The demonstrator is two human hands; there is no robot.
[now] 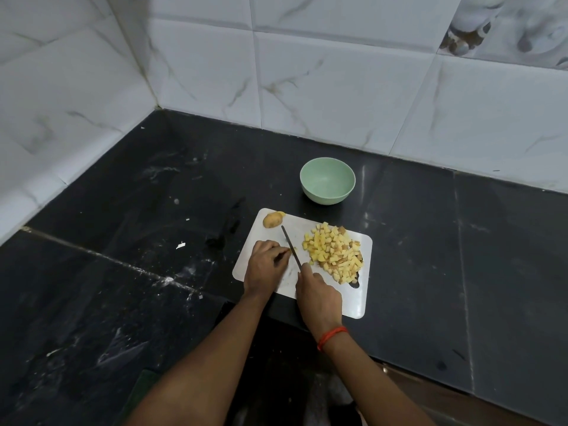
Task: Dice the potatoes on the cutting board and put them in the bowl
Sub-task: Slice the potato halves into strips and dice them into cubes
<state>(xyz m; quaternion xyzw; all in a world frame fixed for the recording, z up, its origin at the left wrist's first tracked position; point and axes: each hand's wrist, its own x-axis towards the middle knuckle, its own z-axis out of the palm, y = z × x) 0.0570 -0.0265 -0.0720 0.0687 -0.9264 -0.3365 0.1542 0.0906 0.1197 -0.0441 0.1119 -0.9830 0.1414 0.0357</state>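
A white cutting board (pixel 350 302) lies on the black counter. A heap of diced potato (pixel 335 253) covers its right half. A potato piece with skin (pixel 273 219) sits at the board's far left corner. My left hand (pixel 266 265) curls over a small bit of potato by the blade; most of that bit is hidden under the fingers. My right hand (pixel 319 298) grips the handle of a knife (pixel 291 246), whose blade points away along the board right beside my left fingertips. A pale green bowl (pixel 327 180) stands beyond the board with nothing in it.
The black stone counter (pixel 153 241) stretches left and right of the board, with white specks and a small white scrap (pixel 180 245). Tiled walls (pixel 338 87) meet in a corner at the far left. The counter's front edge runs near my right forearm.
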